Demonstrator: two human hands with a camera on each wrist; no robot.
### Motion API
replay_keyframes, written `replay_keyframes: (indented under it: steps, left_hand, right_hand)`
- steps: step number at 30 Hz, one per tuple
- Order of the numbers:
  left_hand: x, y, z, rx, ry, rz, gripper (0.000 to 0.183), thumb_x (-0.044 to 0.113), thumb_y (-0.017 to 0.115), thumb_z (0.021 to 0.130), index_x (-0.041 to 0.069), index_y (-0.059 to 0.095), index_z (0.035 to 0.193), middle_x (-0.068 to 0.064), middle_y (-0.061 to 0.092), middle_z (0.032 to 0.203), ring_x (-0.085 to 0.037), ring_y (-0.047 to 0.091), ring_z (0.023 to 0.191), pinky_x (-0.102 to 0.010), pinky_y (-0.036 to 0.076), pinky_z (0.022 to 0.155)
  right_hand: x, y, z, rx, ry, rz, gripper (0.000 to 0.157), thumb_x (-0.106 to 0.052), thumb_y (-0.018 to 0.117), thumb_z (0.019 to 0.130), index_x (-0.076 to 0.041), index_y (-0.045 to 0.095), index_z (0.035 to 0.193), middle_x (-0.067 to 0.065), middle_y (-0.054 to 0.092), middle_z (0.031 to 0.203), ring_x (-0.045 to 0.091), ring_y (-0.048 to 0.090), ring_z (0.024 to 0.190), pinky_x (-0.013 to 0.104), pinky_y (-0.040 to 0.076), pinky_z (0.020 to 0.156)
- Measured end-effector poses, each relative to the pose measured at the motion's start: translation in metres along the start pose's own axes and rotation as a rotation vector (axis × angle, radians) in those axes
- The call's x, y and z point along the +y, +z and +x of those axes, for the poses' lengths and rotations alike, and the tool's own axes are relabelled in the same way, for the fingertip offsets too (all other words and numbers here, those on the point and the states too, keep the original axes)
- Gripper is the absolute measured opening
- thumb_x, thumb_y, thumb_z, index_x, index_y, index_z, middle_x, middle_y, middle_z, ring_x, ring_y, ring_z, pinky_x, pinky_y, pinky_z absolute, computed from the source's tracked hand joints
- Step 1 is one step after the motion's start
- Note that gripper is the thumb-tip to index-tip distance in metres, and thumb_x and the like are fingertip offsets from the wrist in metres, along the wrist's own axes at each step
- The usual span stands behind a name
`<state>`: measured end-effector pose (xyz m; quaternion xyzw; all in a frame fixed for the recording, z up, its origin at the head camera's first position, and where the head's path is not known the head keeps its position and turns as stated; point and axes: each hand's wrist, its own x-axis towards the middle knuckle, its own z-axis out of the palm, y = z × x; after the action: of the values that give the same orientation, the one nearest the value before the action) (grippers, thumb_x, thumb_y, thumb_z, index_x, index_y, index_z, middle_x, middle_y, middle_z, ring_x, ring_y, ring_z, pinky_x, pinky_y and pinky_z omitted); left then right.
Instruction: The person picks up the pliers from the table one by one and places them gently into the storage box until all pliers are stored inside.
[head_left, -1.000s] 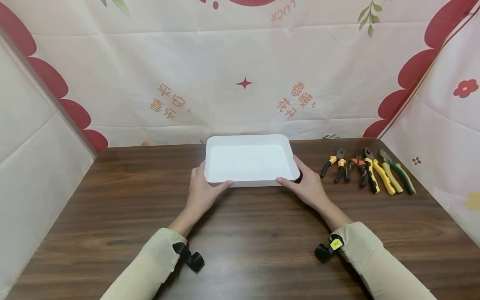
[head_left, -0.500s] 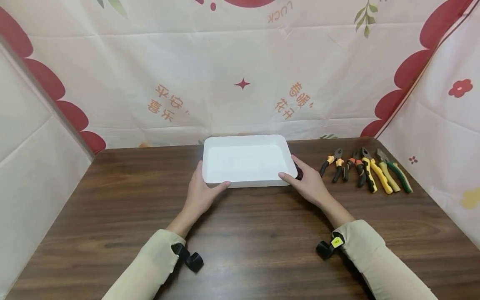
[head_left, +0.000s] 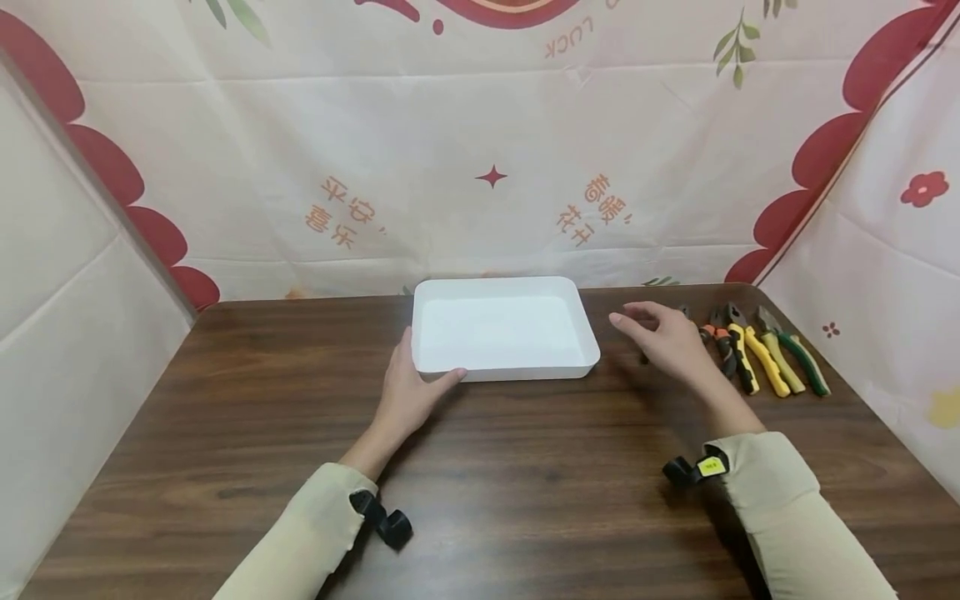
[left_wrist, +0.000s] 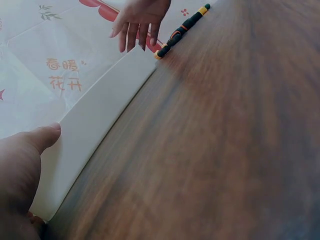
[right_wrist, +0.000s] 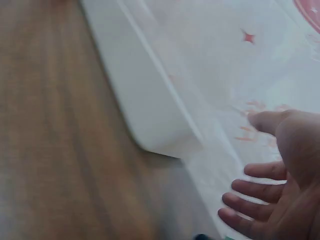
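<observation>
A shallow white rectangular tray (head_left: 502, 333) sits at the back middle of the table. My left hand (head_left: 411, 392) grips its near left corner, the thumb on the front rim and the fingers along the left side, mostly hidden. In the left wrist view the thumb of the left hand (left_wrist: 22, 160) presses on the tray's front wall (left_wrist: 100, 110). My right hand (head_left: 671, 342) is in the air between tray and pliers, holding nothing. Its fingers (right_wrist: 257, 191) are spread and loosely bent in the right wrist view, apart from the tray (right_wrist: 135, 75).
Several pliers lie in a row at the back right: orange-black pliers (head_left: 726, 352), yellow-black pliers (head_left: 765, 358) and green pliers (head_left: 804, 364). Another pair is mostly hidden behind the right hand. A printed cloth (head_left: 420, 125) hangs behind the brown wooden table (head_left: 510, 500).
My right hand has let go of the tray's right side and moved right towards the pliers, covering the leftmost pair. The left hand stays on the tray, which has not visibly moved.
</observation>
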<state>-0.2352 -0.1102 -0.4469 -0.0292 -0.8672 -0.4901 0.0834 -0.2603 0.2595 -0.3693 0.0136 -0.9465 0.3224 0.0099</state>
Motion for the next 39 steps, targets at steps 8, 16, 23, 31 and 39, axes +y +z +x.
replay_keyframes:
  steps: [8,16,23,31,39]
  left_hand:
    - [0.0,-0.001,-0.002,0.007,0.01,0.004,0.111,0.047,0.082,0.081,0.01,0.016,0.162,-0.017,0.036,0.159,-0.033,0.036,0.148,-0.054,0.032,0.121]
    - [-0.002,-0.002,-0.001,0.003,0.014,0.017,0.111,0.046,0.082,0.082,0.008,0.015,0.162,-0.018,0.036,0.158,-0.033,0.036,0.148,-0.053,0.033,0.121]
    - [-0.001,0.0,-0.003,-0.01,-0.003,0.01,0.113,0.046,0.083,0.081,0.008,0.015,0.162,-0.017,0.035,0.159,-0.032,0.035,0.149,-0.054,0.032,0.121]
    - [0.001,0.001,-0.002,-0.01,-0.001,0.021,0.112,0.047,0.082,0.081,0.007,0.015,0.162,-0.017,0.036,0.158,-0.033,0.036,0.148,-0.054,0.032,0.121]
    - [0.001,0.0,-0.001,-0.012,0.003,0.017,0.111,0.047,0.082,0.082,0.009,0.015,0.162,-0.016,0.037,0.157,-0.032,0.037,0.147,-0.053,0.033,0.121]
  right_hand:
    - [0.004,-0.023,0.006,0.042,0.079,-0.079,0.084,-0.069,0.046,0.096,0.0,0.049,0.145,0.031,0.052,0.144,0.049,0.05,0.131,0.066,0.044,0.102]
    - [0.021,-0.026,0.004,0.024,0.093,-0.255,0.089,-0.067,0.045,0.097,0.009,0.047,0.142,0.038,0.054,0.135,0.052,0.055,0.119,0.066,0.046,0.095]
    - [0.034,-0.022,0.004,0.038,0.153,-0.369,0.095,-0.069,0.054,0.092,0.012,0.045,0.142,0.04,0.053,0.131,0.054,0.055,0.115,0.066,0.05,0.085]
    - [0.039,-0.02,0.005,0.034,0.194,-0.399,0.091,-0.065,0.063,0.089,0.007,0.045,0.142,0.038,0.055,0.127,0.053,0.057,0.112,0.062,0.051,0.073]
    - [0.042,-0.011,0.009,0.051,0.171,-0.406,0.078,-0.051,0.072,0.086,0.008,0.051,0.132,0.035,0.06,0.117,0.05,0.06,0.101,0.056,0.049,0.069]
